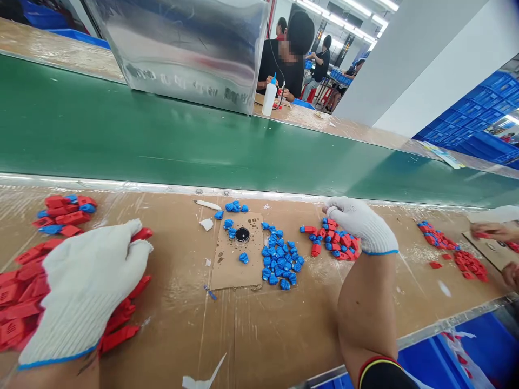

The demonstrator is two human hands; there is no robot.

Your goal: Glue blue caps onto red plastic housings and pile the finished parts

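My left hand [91,278], in a white knit glove with a blue cuff edge, is over a heap of red plastic parts [18,302] at the left. A red plastic part [141,234] shows between its thumb and fingers. My right hand [360,220], gloved the same way, hovers at a pile of red-and-blue joined parts [338,241]. Its fingers are curled together, and whatever they hold is hidden. Between the hands lies a cardboard piece [227,273] bearing a small round dish of dark liquid [242,234]. Small blue parts [279,259] are heaped beside it.
A white pen-like tool [207,205] lies behind the cardboard. More red-and-blue parts [67,213] sit at the far left. A green conveyor belt [194,151] runs behind the table, with a metal box [190,54] beyond. Another person's hands [492,229] work at the right.
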